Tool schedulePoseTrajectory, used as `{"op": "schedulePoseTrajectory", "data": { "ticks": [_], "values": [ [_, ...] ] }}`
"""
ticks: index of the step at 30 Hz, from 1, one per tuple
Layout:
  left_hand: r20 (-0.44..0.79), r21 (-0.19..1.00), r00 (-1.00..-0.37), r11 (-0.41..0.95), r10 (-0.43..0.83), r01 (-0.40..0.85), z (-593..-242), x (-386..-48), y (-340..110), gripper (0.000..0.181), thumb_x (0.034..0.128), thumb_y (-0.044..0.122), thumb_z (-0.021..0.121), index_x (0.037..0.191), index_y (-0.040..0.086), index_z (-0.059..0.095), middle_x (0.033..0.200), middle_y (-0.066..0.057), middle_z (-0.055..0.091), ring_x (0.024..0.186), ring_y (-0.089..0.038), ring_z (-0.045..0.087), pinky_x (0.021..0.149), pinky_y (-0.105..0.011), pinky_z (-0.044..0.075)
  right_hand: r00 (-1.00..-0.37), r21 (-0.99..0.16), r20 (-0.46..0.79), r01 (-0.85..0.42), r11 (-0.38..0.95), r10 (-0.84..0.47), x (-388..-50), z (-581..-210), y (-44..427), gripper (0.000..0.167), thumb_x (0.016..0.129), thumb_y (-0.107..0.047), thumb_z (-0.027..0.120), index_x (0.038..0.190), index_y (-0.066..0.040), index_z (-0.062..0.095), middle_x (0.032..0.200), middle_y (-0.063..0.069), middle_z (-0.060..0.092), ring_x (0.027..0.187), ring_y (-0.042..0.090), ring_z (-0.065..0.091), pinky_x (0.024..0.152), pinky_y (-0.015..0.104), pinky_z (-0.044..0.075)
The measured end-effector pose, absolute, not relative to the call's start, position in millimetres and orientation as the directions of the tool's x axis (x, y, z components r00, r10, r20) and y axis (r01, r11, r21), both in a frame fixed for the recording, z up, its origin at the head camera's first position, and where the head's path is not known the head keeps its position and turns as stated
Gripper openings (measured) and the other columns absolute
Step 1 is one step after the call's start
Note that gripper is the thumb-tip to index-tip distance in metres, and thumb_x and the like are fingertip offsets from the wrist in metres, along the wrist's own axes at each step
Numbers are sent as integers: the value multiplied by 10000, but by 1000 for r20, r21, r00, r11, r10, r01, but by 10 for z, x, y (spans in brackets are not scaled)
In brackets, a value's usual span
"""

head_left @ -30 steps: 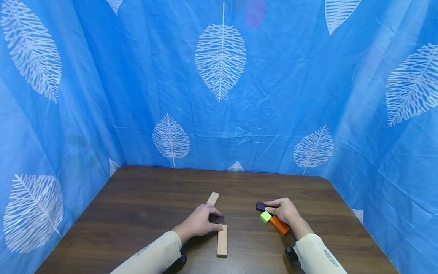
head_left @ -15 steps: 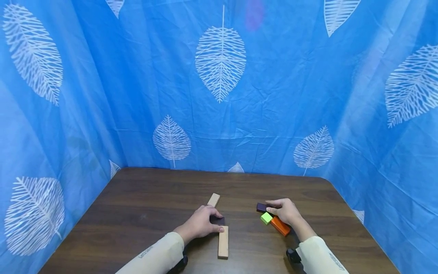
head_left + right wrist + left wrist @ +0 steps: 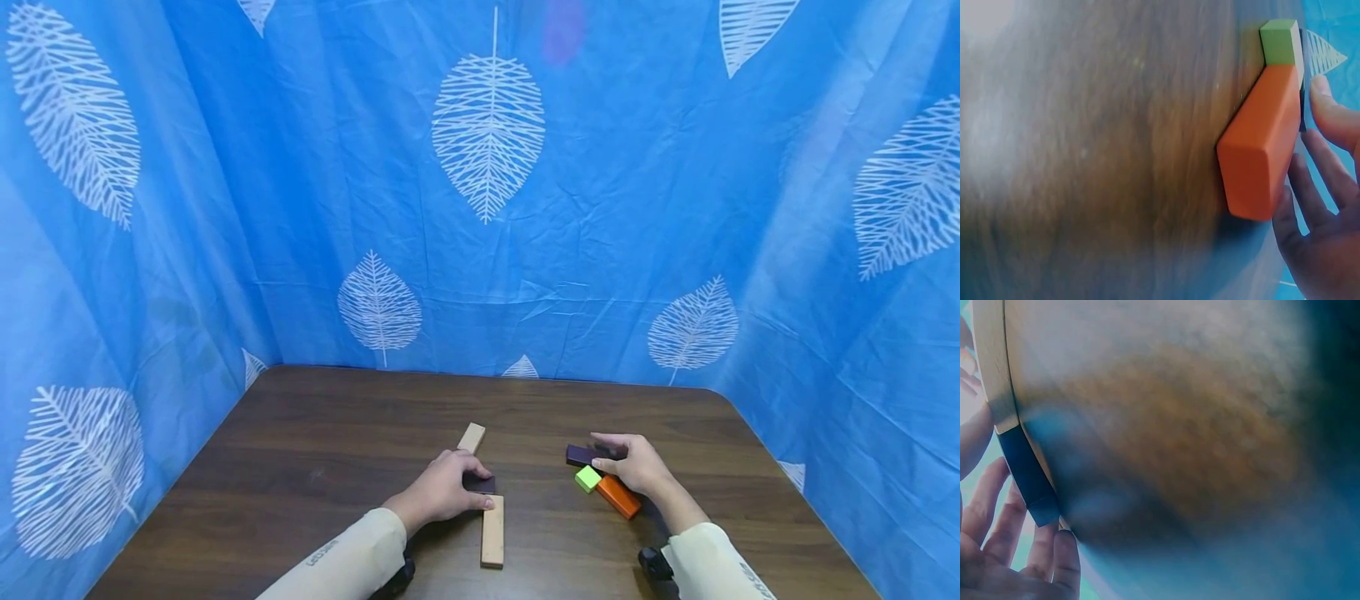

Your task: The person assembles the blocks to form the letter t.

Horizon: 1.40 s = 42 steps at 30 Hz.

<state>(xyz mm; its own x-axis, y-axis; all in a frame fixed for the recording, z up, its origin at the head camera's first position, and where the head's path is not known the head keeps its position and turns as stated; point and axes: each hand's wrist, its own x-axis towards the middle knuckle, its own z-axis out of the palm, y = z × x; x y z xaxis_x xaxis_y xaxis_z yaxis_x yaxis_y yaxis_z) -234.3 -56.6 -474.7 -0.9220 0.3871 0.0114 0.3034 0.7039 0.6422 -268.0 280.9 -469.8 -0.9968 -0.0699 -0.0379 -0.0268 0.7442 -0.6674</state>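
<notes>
In the head view my left hand (image 3: 442, 492) pinches a dark wooden block (image 3: 482, 484), thumb on its near side and fingers on the far side. Pale wooden blocks lie close to it, one nearer block (image 3: 492, 533) and one farther block (image 3: 471, 437). My right hand (image 3: 637, 467) spreads thumb and fingers over a second dark block (image 3: 579, 455), the thumb close to its near side. Against that block sit a small lime-green block (image 3: 588, 478) and a longer orange block (image 3: 618, 497). In the right wrist view the orange block (image 3: 1260, 137) meets the green one (image 3: 1280, 44).
All the blocks lie on a brown wood-grain table (image 3: 337, 433). Blue curtains (image 3: 480, 292) with white leaf prints hang behind it and along both sides. A gap of bare tabletop (image 3: 536, 517) separates the two groups of blocks.
My right hand's fingers have lifted and spread away from the right dark block, and the hand has shifted slightly right. The left hand holds its place; the head view has moved a little.
</notes>
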Motion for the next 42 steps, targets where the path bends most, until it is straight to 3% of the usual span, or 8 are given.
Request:
{"op": "schedulePoseTrajectory", "data": {
  "ticks": [11,19,28,35,42],
  "values": [
    [20,660,-922,687,387,303,-4716,-2320,-552,318,775,318,891,1035,179,770,1178,-31,668,1184,-296,526,1003,-502,424,-989,-636,-75,-49,770,-125,-2657,-4689,2854,416,905,-145,761,1301,-48,681,1288,253,618,1157,440,567,970,634,415],
    [13,666,-919,683,393,301,-4733,-2315,-554,313,785,331,882,1042,192,771,1200,-42,657,1195,-304,523,1007,-511,419,-987,-609,-74,-67,790,-141,-2682,-4682,2827,357,879,-144,790,1223,-68,731,1193,189,665,1023,323,608,928,582,463],
    [26,653,-918,689,396,315,-4755,-2329,-548,309,781,341,884,1036,203,774,1212,-40,654,1210,-300,521,1010,-499,416,-991,-600,-50,-71,797,-125,-2684,-4712,2786,261,935,-147,735,1175,-49,711,1090,116,671,936,261,592,890,535,476],
    [13,654,-921,693,390,303,-4751,-2327,-555,308,783,338,882,1037,202,774,1219,-42,650,1207,-299,521,1008,-504,417,-994,-620,-15,-76,781,-109,-2670,-4706,2746,308,959,-195,709,1213,-24,670,1153,147,658,1005,305,599,941,591,448],
    [16,654,-924,695,382,299,-4752,-2334,-567,308,788,330,880,1040,190,771,1254,-75,639,1225,-316,511,1022,-514,404,-986,-640,45,-152,753,-162,-2632,-4672,2583,259,946,-151,720,1180,-45,688,1104,92,665,999,272,620,906,545,475]
  ]
}}
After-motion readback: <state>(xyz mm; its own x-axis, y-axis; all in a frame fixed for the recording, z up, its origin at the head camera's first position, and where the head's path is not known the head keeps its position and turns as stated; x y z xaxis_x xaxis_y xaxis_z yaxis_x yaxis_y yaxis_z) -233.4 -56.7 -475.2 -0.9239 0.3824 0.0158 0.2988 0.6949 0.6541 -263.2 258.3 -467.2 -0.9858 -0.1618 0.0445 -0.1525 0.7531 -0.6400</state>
